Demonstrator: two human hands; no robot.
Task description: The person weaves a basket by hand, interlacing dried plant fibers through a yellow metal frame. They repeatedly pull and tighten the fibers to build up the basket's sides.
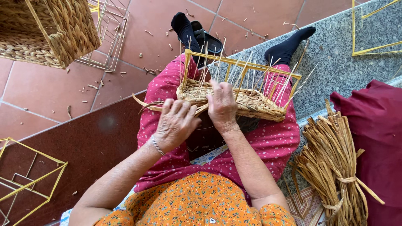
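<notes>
Basket work, half woven (234, 98), lies across the person's lap on the pink dotted trousers (276, 140): a yellow wire frame (247, 65) with a plaited straw wall rising from its base and thin pale stakes standing free above. By the look of it, it is light and springy rather than stiff; the woven band would bear a firm hold, while the loose stakes would likely bend or snap, so the wire rim and the finished weave are the places to take it. The left hand (176, 123) rests curled at the near corner, fingers over a loose straw strand (146, 104); whether it pinches that strand I cannot tell. The right hand (222, 106) presses flat on the woven edge, fingers spread.

Around, from big to small: terracotta floor tiles (155, 25), a speckled stone step (335, 62), a dark red cushion (377, 125), a finished basket (46, 29), a tied straw bundle (335, 167), empty yellow wire frames (29, 180), scattered straw offcuts.
</notes>
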